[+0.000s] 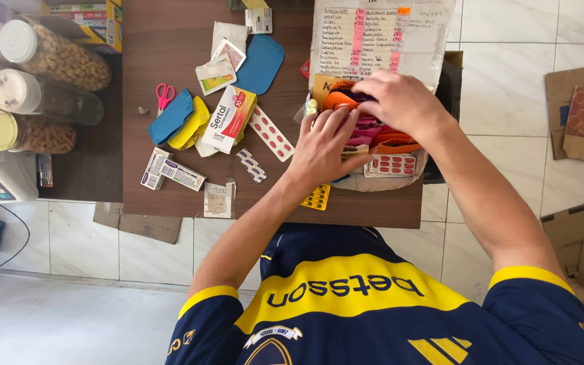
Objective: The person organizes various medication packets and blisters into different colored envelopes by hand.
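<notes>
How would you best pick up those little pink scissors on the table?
Probably by the pink handle loops of the scissors, coming straight down from above. They lie flat on the table, loops bare, while the blade end sits against the blue pouch.

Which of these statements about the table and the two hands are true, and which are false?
1. Both hands, the left hand and the right hand, reach into the open cardboard box of blister packs. True.
2. The small pink-handled scissors lie inside the box. False: they lie on the brown table, left of the box.
3. The clear plastic jars with white lids lie on their sides. True.
4. The red and white medicine carton is held in the left hand. False: it lies on the table, untouched.
5. A yellow blister pack lies near the table's front edge. True.
</notes>
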